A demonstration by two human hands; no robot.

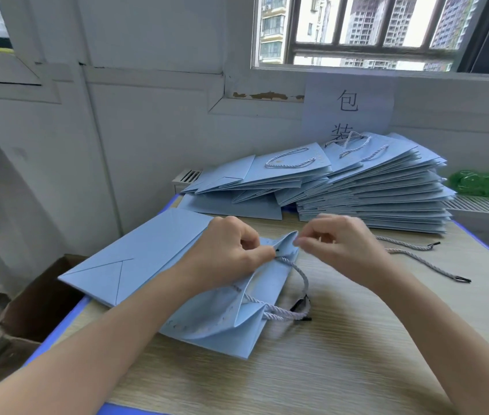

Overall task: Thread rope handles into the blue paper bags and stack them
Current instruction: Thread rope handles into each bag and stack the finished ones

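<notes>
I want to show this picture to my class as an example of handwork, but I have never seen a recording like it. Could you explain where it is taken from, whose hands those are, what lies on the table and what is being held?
There is no machine here. The one picture comes from a camera worn on a person's head, looking forward and down, so the two bare arms reaching in from the bottom are the wearer's own.

On the wooden table lies a flat blue paper bag, its open top towards the hands. The left hand pinches the bag's top edge where a grey rope handle enters a hole. The right hand pinches the raised flap of that same edge; its fingertips are blurred.

To the right lie two loose ropes with black tips. Behind, near the wall, stands a stack of blue bags, the top ones with handles fitted.
</notes>
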